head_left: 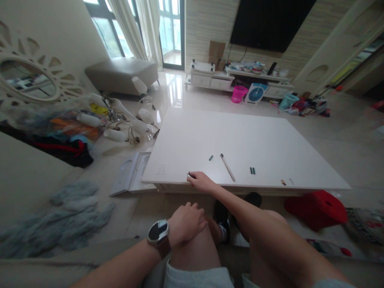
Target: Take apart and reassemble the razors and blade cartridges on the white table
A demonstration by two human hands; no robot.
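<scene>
Light shorts [195,278] and bare legs are closest, at the bottom. On one leg rests the left hand [188,221], palm down, with its fingers loose and a little apart. I can see nothing in it. On that wrist is a round watch [159,232] with a brown strap.

The right hand [202,182] reaches to the near edge of the big white table [240,136]. Its thumb and fingers are closed on a small dark and shiny thing [189,175]. That thing sticks out past the fingertips, just at the table's edge. It is too small and blurry for me to tell what it is.

Near the hand lies one little green stick [211,158]. Next comes a toothbrush [227,167] with a dark head, lying slanted. Farther right, two green sticks [252,171] lie side by side. A clear square piece [161,169] sits near the table's left corner. By the right end of the table, a red stool [318,208] stands on the floor.
</scene>
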